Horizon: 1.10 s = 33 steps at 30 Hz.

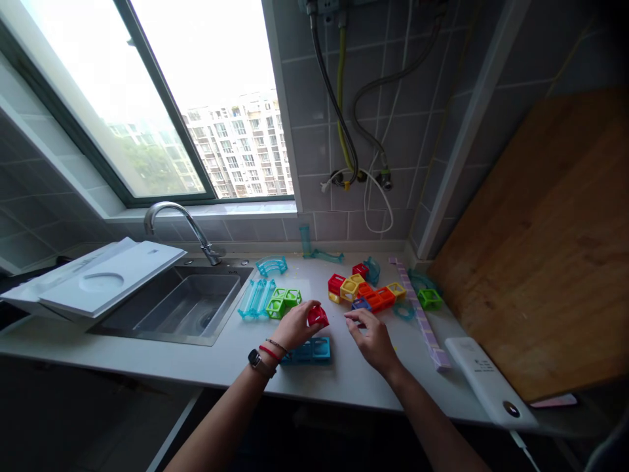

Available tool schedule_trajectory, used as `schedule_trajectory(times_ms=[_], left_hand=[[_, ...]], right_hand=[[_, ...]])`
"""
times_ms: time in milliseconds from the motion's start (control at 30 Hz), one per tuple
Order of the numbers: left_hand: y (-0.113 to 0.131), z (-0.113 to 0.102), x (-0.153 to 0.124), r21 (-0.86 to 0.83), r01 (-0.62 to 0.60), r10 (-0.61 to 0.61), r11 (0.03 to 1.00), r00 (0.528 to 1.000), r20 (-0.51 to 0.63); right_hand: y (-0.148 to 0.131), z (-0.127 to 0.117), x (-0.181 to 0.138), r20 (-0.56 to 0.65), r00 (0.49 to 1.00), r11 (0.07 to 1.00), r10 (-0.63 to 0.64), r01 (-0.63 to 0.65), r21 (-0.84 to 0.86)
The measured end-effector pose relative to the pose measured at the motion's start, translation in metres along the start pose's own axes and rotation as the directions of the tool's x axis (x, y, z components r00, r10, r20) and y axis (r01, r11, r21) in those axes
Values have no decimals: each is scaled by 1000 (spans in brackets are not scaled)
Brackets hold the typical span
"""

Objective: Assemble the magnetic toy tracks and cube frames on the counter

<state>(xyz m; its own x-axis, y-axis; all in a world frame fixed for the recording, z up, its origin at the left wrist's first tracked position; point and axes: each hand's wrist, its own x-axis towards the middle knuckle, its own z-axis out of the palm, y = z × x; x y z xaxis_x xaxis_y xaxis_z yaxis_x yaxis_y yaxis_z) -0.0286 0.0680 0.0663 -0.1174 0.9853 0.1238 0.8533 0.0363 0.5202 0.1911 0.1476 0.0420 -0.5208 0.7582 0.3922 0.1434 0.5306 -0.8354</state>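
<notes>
My left hand [293,326] is closed round a red cube frame [318,316], held just above the white counter [221,357]. Right below it lie flat blue square tiles [314,350]. My right hand [372,337] rests over the counter to the right, its fingers loosely spread and pointing toward a cluster of joined cubes [366,292] in red, yellow, orange and blue. It holds nothing I can see. Green cube frames [284,301] and clear cyan tube pieces [254,298] lie to the left of my left hand.
A steel sink [181,305] with a tap [170,213] is at the left, with white boards [98,278] over its edge. A purple strip [422,321], a white device [489,380] and a wooden board [540,262] stand at the right. Hoses hang on the tiled wall.
</notes>
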Motion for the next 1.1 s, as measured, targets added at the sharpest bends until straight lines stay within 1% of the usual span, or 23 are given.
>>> schedule_trajectory(times_ms=[100, 200, 300, 400, 467, 567, 667, 733, 867, 933, 1033, 1100], left_hand=[[-6, -12, -8, -216, 46, -51, 975, 999, -19], [-14, -20, -7, -370, 70, -76, 927, 997, -4], [-19, -23, 2, -524, 41, -36, 851, 999, 20], [-22, -23, 20, -655, -3, 17, 756, 1000, 15], [-25, -22, 35, -688, -35, 31, 725, 999, -19], [-28, -22, 58, -718, -73, 44, 692, 997, -60], [-30, -20, 70, -798, -84, 35, 596, 996, -78], [-32, -17, 70, -852, -64, 9, 519, 998, -70], [-36, -15, 62, -916, 19, -24, 401, 1000, 11], [-40, -15, 60, -946, 52, -50, 321, 998, 38], [-46, -15, 61, -979, 78, -62, 187, 996, 68], [-48, -13, 63, -988, 90, -51, 127, 995, 84]], right_hand=[[-1, 9, 27, -117, 990, 991, -81, 68, -112], [6, 16, 53, -166, 975, 956, -147, 97, -278], [20, 18, 75, -130, 981, 914, -146, 84, -396], [38, 17, 89, -39, 995, 900, -93, 67, -430], [48, 17, 92, 3, 998, 898, -63, 57, -437], [56, 17, 92, 15, 999, 904, -48, 50, -424], [56, 16, 89, -14, 999, 932, -33, 25, -360], [53, 15, 88, -25, 1000, 947, -12, 3, -322], [49, 15, 86, -7, 1000, 953, 23, -24, -303], [49, 15, 86, -10, 999, 961, 35, -36, -274], [49, 15, 85, -53, 998, 980, 33, -42, -194], [48, 13, 86, -94, 995, 988, 23, -37, -153]])
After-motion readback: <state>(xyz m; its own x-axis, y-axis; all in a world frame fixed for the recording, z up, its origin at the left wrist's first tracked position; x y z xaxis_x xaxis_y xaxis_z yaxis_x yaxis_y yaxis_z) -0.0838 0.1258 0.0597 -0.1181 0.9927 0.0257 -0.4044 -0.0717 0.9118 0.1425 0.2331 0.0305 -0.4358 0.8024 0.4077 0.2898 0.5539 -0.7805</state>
